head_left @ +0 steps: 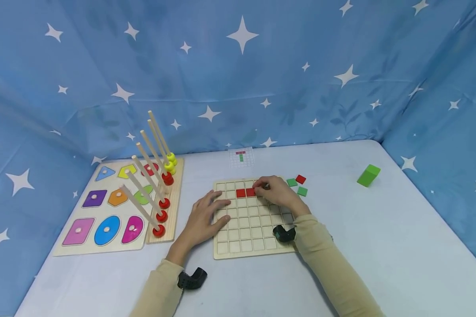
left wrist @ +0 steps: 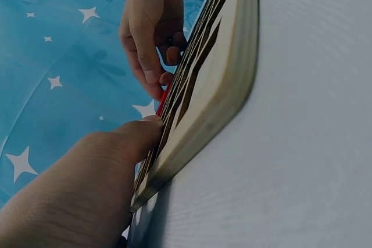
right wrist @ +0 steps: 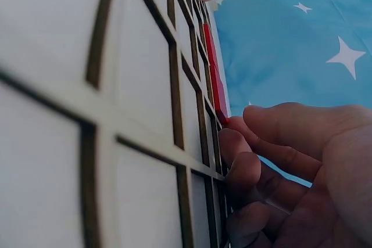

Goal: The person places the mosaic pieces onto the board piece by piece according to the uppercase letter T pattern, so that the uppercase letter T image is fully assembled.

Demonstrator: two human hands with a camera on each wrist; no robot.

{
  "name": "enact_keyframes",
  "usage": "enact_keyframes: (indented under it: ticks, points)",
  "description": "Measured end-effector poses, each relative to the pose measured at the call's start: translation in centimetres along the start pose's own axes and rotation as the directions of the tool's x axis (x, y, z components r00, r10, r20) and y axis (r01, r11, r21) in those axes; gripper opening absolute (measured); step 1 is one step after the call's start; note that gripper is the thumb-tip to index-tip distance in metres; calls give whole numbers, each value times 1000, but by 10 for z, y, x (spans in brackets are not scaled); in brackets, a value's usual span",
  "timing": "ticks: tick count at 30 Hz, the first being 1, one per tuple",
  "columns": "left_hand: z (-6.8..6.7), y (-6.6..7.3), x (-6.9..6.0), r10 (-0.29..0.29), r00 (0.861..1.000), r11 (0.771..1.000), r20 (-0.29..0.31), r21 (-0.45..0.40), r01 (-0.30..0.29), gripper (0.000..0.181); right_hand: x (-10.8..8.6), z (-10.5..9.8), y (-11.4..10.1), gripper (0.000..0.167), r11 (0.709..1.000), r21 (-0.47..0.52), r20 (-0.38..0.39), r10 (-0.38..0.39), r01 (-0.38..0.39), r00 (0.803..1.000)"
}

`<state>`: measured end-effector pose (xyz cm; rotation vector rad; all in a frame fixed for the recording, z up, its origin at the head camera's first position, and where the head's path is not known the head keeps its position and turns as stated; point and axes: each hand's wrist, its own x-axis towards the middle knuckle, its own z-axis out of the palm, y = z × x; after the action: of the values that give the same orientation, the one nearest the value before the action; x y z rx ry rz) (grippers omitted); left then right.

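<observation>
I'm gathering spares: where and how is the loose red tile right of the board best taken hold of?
Probably pinch the loose red tile by two opposite edges, coming from above and its right: it lies flat and looks thin, with one green tile close at its left and another on its near side.

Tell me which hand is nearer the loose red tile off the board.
Right. The right hand is just left of the loose red tile; the left hand is farther left, at the left edge of the board.

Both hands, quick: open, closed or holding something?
Left hand: open, resting on the board.
Right hand: touching a red square; whether gripping it, I can't tell.
</observation>
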<state>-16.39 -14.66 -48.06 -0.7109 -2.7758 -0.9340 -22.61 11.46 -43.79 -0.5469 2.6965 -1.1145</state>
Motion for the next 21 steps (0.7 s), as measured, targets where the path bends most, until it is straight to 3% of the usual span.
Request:
enact_keyframes:
  ticks: [15,21]
  points:
    - [1,-1,1,-8,1000,1000,5,-3,8,41,2,-2,2,17,1000,-17,36,-22,22,999]
    - [1,0,2,-6,1000,1000,-2,-10,6,41,1,-9,6,18,999,34,28,-43,42,999]
